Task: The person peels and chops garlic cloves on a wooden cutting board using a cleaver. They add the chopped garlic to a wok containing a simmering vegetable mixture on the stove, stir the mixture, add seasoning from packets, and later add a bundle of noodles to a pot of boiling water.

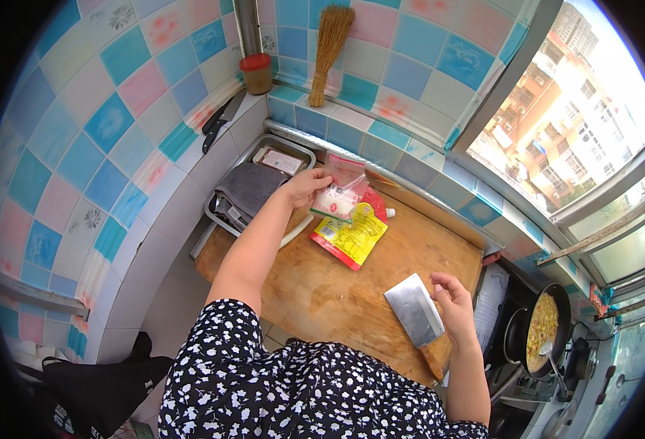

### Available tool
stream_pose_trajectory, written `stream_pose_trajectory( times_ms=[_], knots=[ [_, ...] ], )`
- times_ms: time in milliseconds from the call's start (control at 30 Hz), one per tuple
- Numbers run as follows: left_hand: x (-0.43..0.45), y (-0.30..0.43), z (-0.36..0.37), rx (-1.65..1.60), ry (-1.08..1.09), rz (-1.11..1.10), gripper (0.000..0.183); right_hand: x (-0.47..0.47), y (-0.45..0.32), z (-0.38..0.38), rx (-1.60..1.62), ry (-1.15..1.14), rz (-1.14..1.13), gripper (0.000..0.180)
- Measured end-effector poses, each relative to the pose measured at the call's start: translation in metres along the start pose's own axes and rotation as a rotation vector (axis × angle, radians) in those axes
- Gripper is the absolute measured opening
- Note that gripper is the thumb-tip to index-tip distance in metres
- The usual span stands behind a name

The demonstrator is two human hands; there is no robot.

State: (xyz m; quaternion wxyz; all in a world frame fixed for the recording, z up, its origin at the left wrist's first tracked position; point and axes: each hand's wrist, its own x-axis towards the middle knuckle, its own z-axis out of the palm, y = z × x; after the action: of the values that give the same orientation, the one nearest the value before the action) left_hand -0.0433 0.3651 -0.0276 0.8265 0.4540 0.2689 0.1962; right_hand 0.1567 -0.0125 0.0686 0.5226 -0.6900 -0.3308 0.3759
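My left hand (307,188) holds a clear plastic packet (338,198) with pink and green print and white contents, pinched by its left edge. Beneath and beside the packet, a yellow and red spouted pouch (358,233) lies on the wooden cutting board (322,291). My right hand (451,302) is raised over the board's right side, its fingers curled and apart, with nothing seen in them. Close to its left lies a cleaver (414,310) with a broad metal blade and a wooden handle. Part of a pale curved item (297,230) shows behind my left forearm.
A metal tray (213,211) at the board's far left bears a grey cloth (252,186) and a plastic box (281,160). Knives (221,120) and a red-lidded jar (256,74) stay on the tiled ledge. At right, a wok (542,335) of food with a ladle sits on the stove.
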Motion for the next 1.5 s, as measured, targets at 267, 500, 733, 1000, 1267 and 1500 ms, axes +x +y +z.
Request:
stream_pose_trajectory(
  times_ms=[267, 500, 733, 1000, 1267, 1500],
  knots=[
    [0.049, -0.068, 0.027, 0.55, 0.241, 0.016, 0.021, -0.02, 0.006, -0.009, -0.036, 0.025, 0.105, 0.024],
    [0.022, -0.05, 0.046, 0.248, 0.104, 0.145, 0.04, -0.019, -0.003, -0.006, -0.007, 0.006, 0.104, 0.023],
    [-0.038, 0.094, 0.025, 0.219, 0.084, 0.516, 0.041, -0.023, -0.008, -0.007, -0.032, -0.016, 0.078, 0.022],
    [0.029, 0.128, -0.129, 1.01, 0.842, 0.568, 0.055, -0.065, -0.029, -0.019, -0.085, -0.009, 0.008, 0.02],
    [-0.005, 0.035, 0.11, 1.126, 0.599, 1.092, 0.055, -0.179, -0.039, -0.128, -0.335, 0.351, -0.12, 0.021],
    [-0.1, -0.122, 0.325, 0.607, -0.529, 0.132, 0.035, -0.283, 0.026, -0.315, -1.024, 0.986, 0.079, 0.022]
  ],
)
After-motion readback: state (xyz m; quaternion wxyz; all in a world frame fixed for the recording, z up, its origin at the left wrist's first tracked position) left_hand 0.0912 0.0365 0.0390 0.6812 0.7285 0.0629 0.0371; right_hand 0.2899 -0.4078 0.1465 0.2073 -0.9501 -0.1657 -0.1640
